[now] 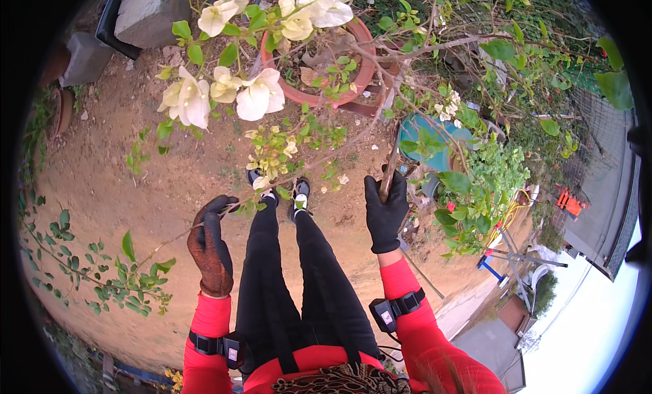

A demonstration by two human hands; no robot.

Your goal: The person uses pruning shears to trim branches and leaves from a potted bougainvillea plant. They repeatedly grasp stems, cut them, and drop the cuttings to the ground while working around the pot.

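Note:
My left hand (213,246), in a dark glove with a brown-stained back, has its fingers closed around a thin bougainvillea branch (310,165). Leafy stem ends (145,277) hang to the left of that hand. Cream-white bougainvillea bracts (260,93) and green leaves spread above it. My right hand (387,210), in a black glove, grips a brown wooden stick or handle (391,170); its upper end is lost among the twigs, so I cannot tell whether it belongs to a tool. A thin rod (425,276) shows below the right wrist.
A round terracotta pot (368,48) stands ahead, with a teal tub (433,139) to its right. Concrete blocks (150,17) lie at the upper left. Tangled branches and green netting (560,17) fill the upper right. A metal stand (514,256) is farther right. Bare soil (137,205) lies underfoot.

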